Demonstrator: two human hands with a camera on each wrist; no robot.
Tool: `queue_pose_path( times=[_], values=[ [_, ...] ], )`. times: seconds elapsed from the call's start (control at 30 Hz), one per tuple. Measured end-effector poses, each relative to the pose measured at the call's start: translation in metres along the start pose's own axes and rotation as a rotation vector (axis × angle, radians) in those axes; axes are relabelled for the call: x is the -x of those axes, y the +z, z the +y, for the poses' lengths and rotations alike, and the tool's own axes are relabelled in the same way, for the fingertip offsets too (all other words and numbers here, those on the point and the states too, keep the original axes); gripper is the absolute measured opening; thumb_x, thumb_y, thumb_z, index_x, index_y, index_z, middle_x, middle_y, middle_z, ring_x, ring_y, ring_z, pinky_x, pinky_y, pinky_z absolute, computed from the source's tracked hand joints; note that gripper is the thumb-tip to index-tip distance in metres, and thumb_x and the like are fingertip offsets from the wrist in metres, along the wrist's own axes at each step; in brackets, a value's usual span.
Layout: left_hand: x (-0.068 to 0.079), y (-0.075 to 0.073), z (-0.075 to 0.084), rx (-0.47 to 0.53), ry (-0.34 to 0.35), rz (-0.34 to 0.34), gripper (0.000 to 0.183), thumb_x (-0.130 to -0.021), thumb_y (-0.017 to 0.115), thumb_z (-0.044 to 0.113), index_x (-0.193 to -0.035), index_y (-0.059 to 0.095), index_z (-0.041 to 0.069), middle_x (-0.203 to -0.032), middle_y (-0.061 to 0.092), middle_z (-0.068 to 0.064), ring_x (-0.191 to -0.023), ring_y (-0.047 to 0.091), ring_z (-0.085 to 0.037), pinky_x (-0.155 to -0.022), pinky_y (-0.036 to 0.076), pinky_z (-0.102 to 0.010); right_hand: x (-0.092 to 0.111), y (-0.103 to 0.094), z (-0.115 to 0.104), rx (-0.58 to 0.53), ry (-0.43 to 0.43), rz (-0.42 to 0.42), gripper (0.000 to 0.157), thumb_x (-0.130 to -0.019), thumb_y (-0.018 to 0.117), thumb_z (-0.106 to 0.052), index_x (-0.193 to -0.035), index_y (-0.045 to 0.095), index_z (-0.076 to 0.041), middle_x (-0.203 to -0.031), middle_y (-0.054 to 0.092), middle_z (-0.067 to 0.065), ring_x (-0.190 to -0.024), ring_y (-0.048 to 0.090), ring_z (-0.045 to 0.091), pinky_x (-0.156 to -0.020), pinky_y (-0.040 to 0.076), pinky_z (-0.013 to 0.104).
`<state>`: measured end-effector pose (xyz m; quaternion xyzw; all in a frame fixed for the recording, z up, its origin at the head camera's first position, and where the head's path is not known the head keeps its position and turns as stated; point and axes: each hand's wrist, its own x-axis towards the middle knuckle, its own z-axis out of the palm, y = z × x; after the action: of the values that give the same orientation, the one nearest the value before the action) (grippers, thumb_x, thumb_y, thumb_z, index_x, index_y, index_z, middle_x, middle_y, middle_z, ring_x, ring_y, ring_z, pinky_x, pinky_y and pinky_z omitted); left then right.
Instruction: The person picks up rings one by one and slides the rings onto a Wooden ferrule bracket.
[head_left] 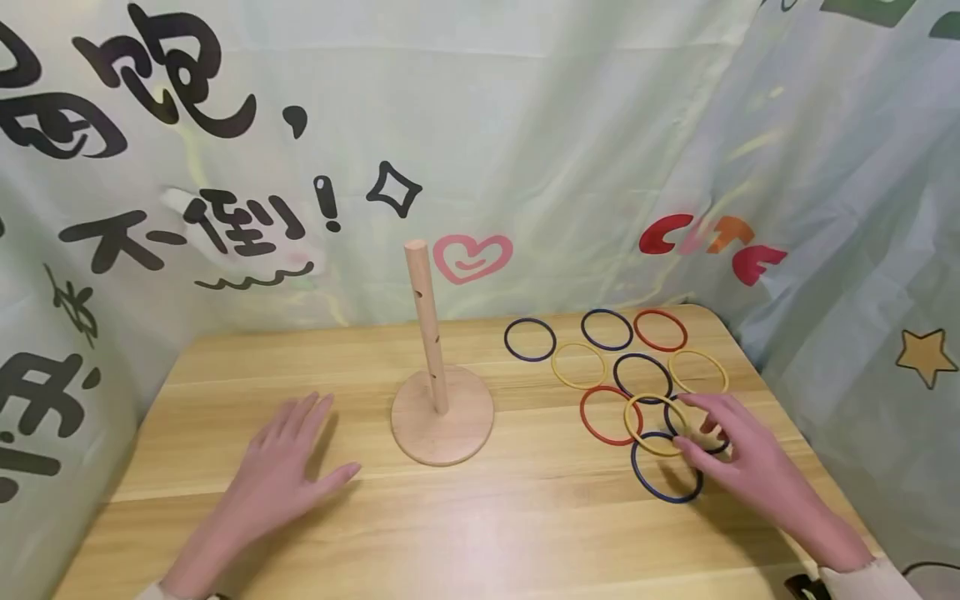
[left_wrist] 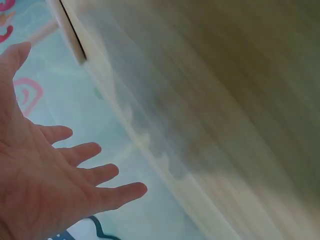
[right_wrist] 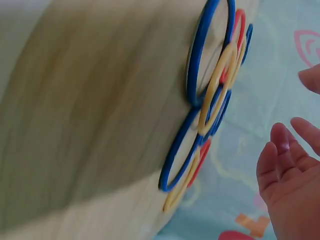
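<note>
R hand [head_left: 742,458] – fingers loosely bent, thumb apart from them, nothing in its grip. It hovers at the near yellow ring [head_left: 627,418]; head view puts the thumb tip right at the rim, but the R wrist view shows the fingers off the rings, so can't confirm contact.

That ring lies just left of the hand, overlapping a red ring [head_left: 582,410] and two blue rings: one toward the person [head_left: 670,501], one partly under the fingers [head_left: 667,416]. Prob. plastic: v. light, fairly stiff, hard to break, maybe a bit slick. Best hold: thumb + index on the rim nearest the hand, where it sits over the blue and leaves a little lift for a fingertip. Pinch one rim only; lower rings could drag along, so go straight up first.

Edges: bench [head_left: 480,533] side edge runs close by on the hand's right. Most room is left of it & toward the person. Other rings spread beyond the fingertips, toward the back edge and cloth [head_left: 585,167].

Further left: stand w/ round base [head_left: 468,433] and upright peg [head_left: 430,333] – tall, so needs height to pass over. Past that, L hand [head_left: 281,471], fingers extended, thumb out wide, holding nothing.
</note>
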<state>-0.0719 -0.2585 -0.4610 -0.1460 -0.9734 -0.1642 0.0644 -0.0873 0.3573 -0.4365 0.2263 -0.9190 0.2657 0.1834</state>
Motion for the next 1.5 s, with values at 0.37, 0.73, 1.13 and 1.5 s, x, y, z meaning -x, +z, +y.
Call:
queue_pose_path(
  times=[0.37,0.73,1.13,1.5],
  values=[
    [-0.028,0.021,0.029,0.137,0.004,-0.093,0.104,-0.098,0.067,0.073,-0.172,0.031,0.009,-0.173,0.032,-0.026,-0.157,0.027,-0.055,-0.115,0.026,-0.080,0.006,0.031,-0.012,-0.031,0.060,-0.075,0.045,-0.081,0.096,-0.002,-0.120,0.075,-0.008,-0.096,0.062,-0.005,-0.070,0.053,0.003,-0.060,0.045,0.020],
    [-0.065,0.035,0.051,0.142,0.013,-0.192,0.109,-0.097,0.065,0.077,-0.172,0.032,0.005,-0.173,0.032,-0.026,-0.157,0.028,-0.054,-0.118,0.025,-0.077,0.008,0.044,-0.008,-0.013,0.146,-0.155,0.033,-0.085,0.095,-0.009,-0.112,0.078,-0.016,-0.090,0.057,-0.016,-0.075,0.052,0.002,-0.062,0.048,0.025],
    [-0.086,0.038,0.047,0.098,0.070,-0.304,0.125,-0.085,0.072,0.084,-0.173,0.030,0.006,-0.175,0.028,-0.023,-0.160,0.019,-0.054,-0.117,0.016,-0.081,0.003,0.045,-0.011,0.078,0.120,-0.165,0.029,-0.082,0.093,0.001,-0.095,0.077,-0.020,-0.083,0.054,-0.020,-0.072,0.047,-0.002,-0.059,0.044,0.024],
    [-0.088,0.036,0.044,0.102,0.096,-0.336,0.130,-0.083,0.078,0.081,-0.173,0.027,0.001,-0.176,0.024,-0.026,-0.159,0.019,-0.056,-0.116,0.016,-0.083,-0.002,0.033,-0.020,0.061,-0.066,0.129,0.035,-0.073,0.085,0.012,-0.097,0.077,-0.012,-0.092,0.062,-0.013,-0.076,0.055,0.000,-0.067,0.045,0.010]
  ],
)
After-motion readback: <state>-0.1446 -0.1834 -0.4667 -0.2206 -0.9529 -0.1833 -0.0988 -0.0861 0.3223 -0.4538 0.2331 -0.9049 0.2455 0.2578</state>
